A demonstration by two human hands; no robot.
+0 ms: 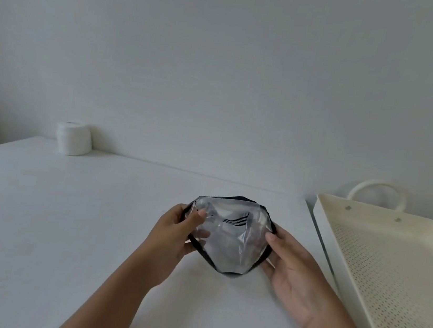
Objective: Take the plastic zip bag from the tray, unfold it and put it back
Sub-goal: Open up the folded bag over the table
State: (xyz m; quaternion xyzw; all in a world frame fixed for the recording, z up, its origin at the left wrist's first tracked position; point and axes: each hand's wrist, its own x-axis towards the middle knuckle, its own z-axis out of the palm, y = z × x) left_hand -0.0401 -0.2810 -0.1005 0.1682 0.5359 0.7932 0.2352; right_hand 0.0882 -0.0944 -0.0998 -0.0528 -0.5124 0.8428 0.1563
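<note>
A clear plastic zip bag with black edging and a small black striped mark is held just above the white table, still creased and bulging. My left hand grips its left edge, thumb on top of the plastic. My right hand holds its right edge, thumb against the black trim. The cream perforated tray lies to the right of both hands, nothing visible inside it.
A white roll of tissue stands at the far left of the white table by the wall. Behind the tray's far end a white loop handle shows. The tray overhangs the table's right edge.
</note>
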